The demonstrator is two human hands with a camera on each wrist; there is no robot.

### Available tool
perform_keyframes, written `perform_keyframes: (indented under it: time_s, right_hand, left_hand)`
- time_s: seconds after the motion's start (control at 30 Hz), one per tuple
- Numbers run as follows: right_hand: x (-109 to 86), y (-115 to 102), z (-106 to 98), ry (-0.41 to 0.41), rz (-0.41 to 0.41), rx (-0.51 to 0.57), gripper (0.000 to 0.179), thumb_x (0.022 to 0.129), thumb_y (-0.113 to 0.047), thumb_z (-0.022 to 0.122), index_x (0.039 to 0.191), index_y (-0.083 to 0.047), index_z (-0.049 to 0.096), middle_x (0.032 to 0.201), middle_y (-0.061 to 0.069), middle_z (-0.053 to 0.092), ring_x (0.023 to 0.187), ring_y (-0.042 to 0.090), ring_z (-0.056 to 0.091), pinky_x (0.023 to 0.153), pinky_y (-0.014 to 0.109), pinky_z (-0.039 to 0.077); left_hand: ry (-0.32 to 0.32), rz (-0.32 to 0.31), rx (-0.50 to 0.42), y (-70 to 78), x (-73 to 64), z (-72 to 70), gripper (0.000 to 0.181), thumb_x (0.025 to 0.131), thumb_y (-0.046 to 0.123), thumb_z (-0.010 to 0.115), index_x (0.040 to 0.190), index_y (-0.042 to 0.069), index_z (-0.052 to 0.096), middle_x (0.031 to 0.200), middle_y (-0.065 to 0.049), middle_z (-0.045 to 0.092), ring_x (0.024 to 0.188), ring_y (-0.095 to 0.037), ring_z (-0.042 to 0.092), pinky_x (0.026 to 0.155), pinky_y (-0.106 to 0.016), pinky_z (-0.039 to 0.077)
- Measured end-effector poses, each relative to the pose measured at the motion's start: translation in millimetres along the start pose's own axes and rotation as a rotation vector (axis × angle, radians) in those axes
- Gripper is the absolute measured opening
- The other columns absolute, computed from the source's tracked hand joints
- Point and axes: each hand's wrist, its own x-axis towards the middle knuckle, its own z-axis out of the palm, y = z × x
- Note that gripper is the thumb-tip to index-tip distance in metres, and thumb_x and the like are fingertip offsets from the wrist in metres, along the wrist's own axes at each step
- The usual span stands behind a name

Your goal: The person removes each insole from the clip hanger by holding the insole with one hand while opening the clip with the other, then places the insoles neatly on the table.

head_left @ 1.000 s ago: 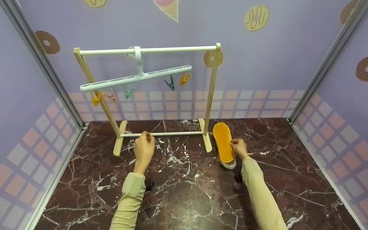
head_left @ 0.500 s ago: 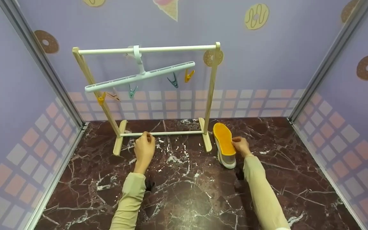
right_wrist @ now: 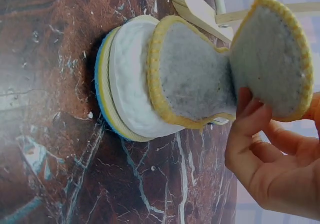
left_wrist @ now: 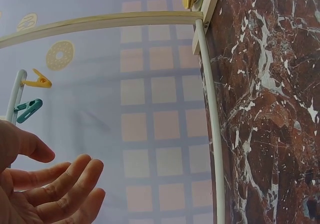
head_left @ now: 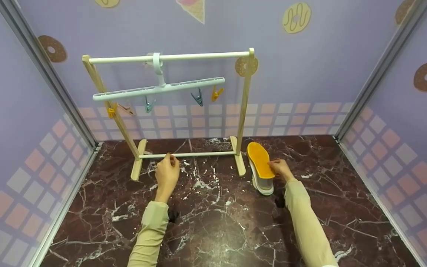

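Note:
My right hand (head_left: 281, 168) pinches the side edge of a yellow insole (head_left: 258, 159) right of the rack. In the right wrist view, the insole's grey underside (right_wrist: 192, 68) shows and one half bends upward beside the fingers. Beneath it lies a pale sole-shaped stack: a white moulded piece (right_wrist: 131, 78) with yellow and blue edges under it. Its near end (head_left: 265, 187) is uncovered. My left hand (head_left: 167, 174) is raised near the rack's bottom bar (head_left: 206, 154), its fingers loosely curled with nothing between them.
A wooden rack (head_left: 246, 100) stands at the back, bearing a pale hanger (head_left: 184, 86). Small clips hang from it, including a yellow clip (head_left: 216, 94) and a teal clip (head_left: 197, 98). Patterned walls (head_left: 402, 159) enclose the dark marbled surface (head_left: 213, 222).
The insole's near end has come up and away from the white piece below, in my right hand's hold. The hanger sways on its bar. My left hand stays put.

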Motion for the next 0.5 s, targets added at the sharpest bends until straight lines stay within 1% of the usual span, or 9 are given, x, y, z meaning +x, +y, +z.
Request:
perform_keyframes:
  time_s: [0.13, 0.17, 0.2, 0.23, 0.3, 0.33, 0.43, 0.47, 0.5]
  right_hand:
    - [-2.9, 1, -2, -0.037, -0.007, -0.008, 0.027, 0.080, -0.014, 0.054, 0.102, -0.001, 0.064, 0.069, 0.006, 0.057, 0.059, 0.015, 0.055, 0.054, 0.033, 0.051]
    - [-3.0, 1, -1, -0.037, 0.013, -0.014, 0.031, 0.080, -0.012, 0.052, 0.106, -0.001, 0.062, 0.073, 0.006, 0.058, 0.063, 0.016, 0.056, 0.057, 0.034, 0.052]
    - [-0.9, 3, -2, -0.054, 0.010, 0.000, 0.031, 0.078, -0.009, 0.050, 0.105, -0.002, 0.063, 0.072, 0.005, 0.057, 0.062, 0.015, 0.055, 0.055, 0.034, 0.051]
    - [-3.3, 1, -2, -0.057, 0.030, 0.005, 0.033, 0.078, -0.008, 0.050, 0.109, -0.002, 0.061, 0.075, 0.005, 0.057, 0.065, 0.016, 0.056, 0.058, 0.034, 0.052]
    - [-8.9, -4, 0, -0.075, 0.041, 0.040, 0.032, 0.078, -0.008, 0.050, 0.108, -0.002, 0.061, 0.078, 0.006, 0.058, 0.067, 0.016, 0.059, 0.059, 0.035, 0.053]
    - [-16.9, -13, 3, -0.075, 0.061, 0.045, 0.034, 0.079, -0.008, 0.051, 0.111, -0.002, 0.059, 0.083, 0.007, 0.059, 0.071, 0.017, 0.059, 0.062, 0.036, 0.053]
    - [-39.2, -37, 13, -0.034, 0.088, 0.005, 0.035, 0.081, -0.009, 0.050, 0.115, 0.000, 0.056, 0.091, 0.010, 0.059, 0.074, 0.016, 0.060, 0.066, 0.036, 0.053]
    - [-42.5, -41, 15, -0.027, 0.101, -0.006, 0.036, 0.083, -0.009, 0.049, 0.117, 0.000, 0.054, 0.095, 0.011, 0.059, 0.076, 0.017, 0.060, 0.068, 0.037, 0.053]
    - [-38.3, -37, 13, -0.039, 0.090, 0.000, 0.036, 0.084, -0.009, 0.048, 0.118, 0.003, 0.052, 0.096, 0.013, 0.060, 0.076, 0.017, 0.061, 0.068, 0.037, 0.053]
  left_hand:
    - [-0.008, 0.002, -0.002, -0.4, -1.0, 0.1, 0.015, 0.085, 0.015, 0.050, 0.081, 0.005, 0.060, 0.070, -0.010, 0.064, 0.063, -0.031, 0.061, 0.056, -0.045, 0.046]
    - [-0.009, 0.003, 0.000, -0.5, -1.2, 0.1, 0.015, 0.085, 0.015, 0.050, 0.081, 0.005, 0.060, 0.071, -0.010, 0.065, 0.064, -0.031, 0.061, 0.056, -0.045, 0.046]
    - [-0.008, 0.003, 0.000, -0.7, -1.5, 0.2, 0.015, 0.084, 0.015, 0.050, 0.081, 0.005, 0.060, 0.071, -0.010, 0.065, 0.064, -0.031, 0.061, 0.056, -0.045, 0.047]
    - [-0.007, 0.002, 0.001, -0.9, -1.6, 0.3, 0.015, 0.084, 0.015, 0.050, 0.081, 0.005, 0.060, 0.071, -0.010, 0.065, 0.064, -0.031, 0.062, 0.056, -0.045, 0.047]
    - [-0.004, 0.003, 0.002, -1.0, -1.8, 0.3, 0.015, 0.084, 0.015, 0.050, 0.081, 0.005, 0.060, 0.071, -0.010, 0.065, 0.065, -0.032, 0.062, 0.056, -0.046, 0.047]
    - [-0.001, 0.003, 0.004, -1.1, -1.8, 0.3, 0.015, 0.084, 0.015, 0.050, 0.081, 0.005, 0.060, 0.071, -0.010, 0.065, 0.065, -0.032, 0.062, 0.056, -0.046, 0.047]
    - [0.002, 0.002, 0.003, -1.2, -1.8, 0.2, 0.015, 0.084, 0.015, 0.050, 0.081, 0.005, 0.060, 0.071, -0.010, 0.065, 0.065, -0.032, 0.062, 0.056, -0.046, 0.046]
    - [0.001, 0.001, 0.001, -1.1, -1.8, 0.1, 0.014, 0.084, 0.015, 0.050, 0.081, 0.005, 0.060, 0.071, -0.010, 0.065, 0.065, -0.032, 0.061, 0.056, -0.046, 0.046]
    - [0.000, 0.000, 0.001, -1.1, -1.7, 0.1, 0.015, 0.084, 0.015, 0.050, 0.080, 0.005, 0.060, 0.071, -0.010, 0.065, 0.065, -0.032, 0.061, 0.056, -0.046, 0.046]
